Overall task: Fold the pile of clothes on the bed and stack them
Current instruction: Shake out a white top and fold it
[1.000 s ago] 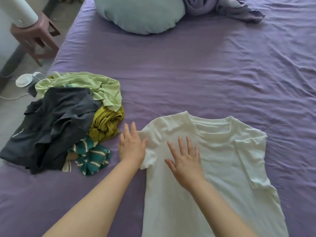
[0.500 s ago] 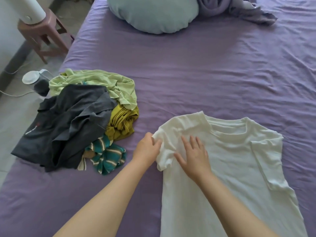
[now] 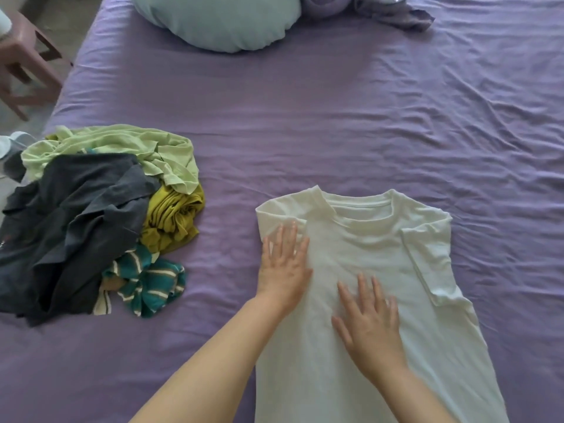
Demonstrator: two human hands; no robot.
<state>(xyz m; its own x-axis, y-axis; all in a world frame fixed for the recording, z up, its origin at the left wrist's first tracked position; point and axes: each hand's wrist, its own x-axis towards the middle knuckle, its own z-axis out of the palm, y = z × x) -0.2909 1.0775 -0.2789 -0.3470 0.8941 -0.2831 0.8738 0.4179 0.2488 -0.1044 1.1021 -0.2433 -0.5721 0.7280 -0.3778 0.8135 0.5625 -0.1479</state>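
a: the white t-shirt is running off the bottom edge, so its hem is staying out of sight.

b: the dark grey garment is covering most of the pile, and the stool is getting cropped at the left.

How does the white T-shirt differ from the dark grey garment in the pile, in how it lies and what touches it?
The white T-shirt lies flat with both sleeves folded in; the dark grey garment lies crumpled. The left hand and right hand press flat on the T-shirt; neither touches the grey garment. The T-shirt lies alone; the grey one is heaped with others. Both rest on the purple sheet.
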